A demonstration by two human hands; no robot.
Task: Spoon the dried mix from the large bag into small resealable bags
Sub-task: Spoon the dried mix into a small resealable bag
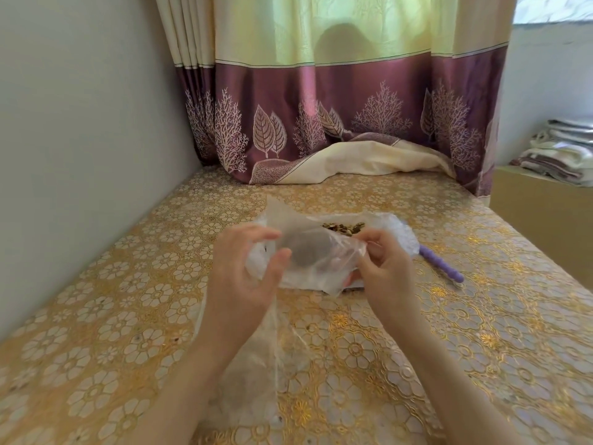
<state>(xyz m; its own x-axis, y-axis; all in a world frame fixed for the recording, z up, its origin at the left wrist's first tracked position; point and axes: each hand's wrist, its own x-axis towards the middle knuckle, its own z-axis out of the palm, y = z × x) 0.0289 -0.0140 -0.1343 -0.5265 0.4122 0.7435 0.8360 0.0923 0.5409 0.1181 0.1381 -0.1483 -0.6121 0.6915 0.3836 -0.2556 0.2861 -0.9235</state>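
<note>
Pinching a small clear bag [316, 255] between left hand [247, 271] and right hand [382, 268], each grip narrow on plastic.

From my feed I see two bare forearms coming up from the bottom edge, with no sleeves in view on either one. The left hand [244, 277] and right hand [385, 271] wear no gloves, and I can make out no rings, watch or bracelet on the wrists. The fingers [279, 261] are bare; their nails look short and unpainted, though blur softens them.
</note>
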